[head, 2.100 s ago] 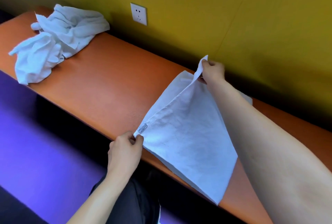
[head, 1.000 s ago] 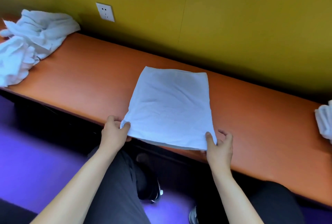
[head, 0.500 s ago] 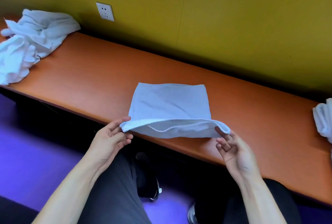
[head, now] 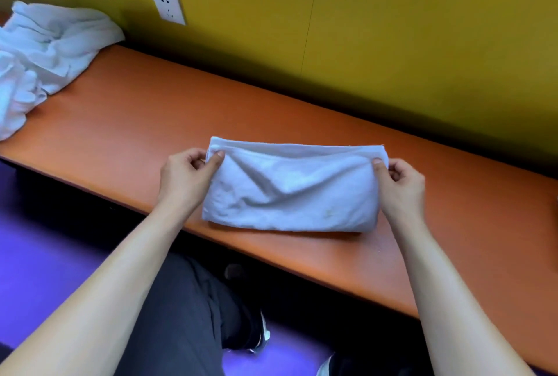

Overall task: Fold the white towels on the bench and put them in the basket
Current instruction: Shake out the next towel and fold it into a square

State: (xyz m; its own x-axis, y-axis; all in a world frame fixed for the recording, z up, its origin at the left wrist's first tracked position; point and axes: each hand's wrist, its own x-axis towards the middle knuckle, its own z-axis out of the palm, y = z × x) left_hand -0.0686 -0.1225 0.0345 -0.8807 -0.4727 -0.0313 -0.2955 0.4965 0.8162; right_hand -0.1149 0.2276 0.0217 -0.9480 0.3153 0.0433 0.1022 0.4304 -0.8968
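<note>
Now the folded towel (head: 290,191) lies on the bench (head: 145,110) near its front edge; the left hand (head: 185,178) and right hand (head: 401,184) each pinch a far corner; soft and light (likely floppy), it is best held by its corners.

The folded towel (head: 290,191) is soft white cloth, matt and a bit creased, kinda terry-looking. The loose heap of towels (head: 45,52) at the far left is the same fluffy white fabric, all rumpled. The bench (head: 145,110) top is smooth orange with a slight sheen. The wall (head: 392,28) is flat matt yellow, and the socket plate (head: 168,6) looks like glossy white plastic.
</note>
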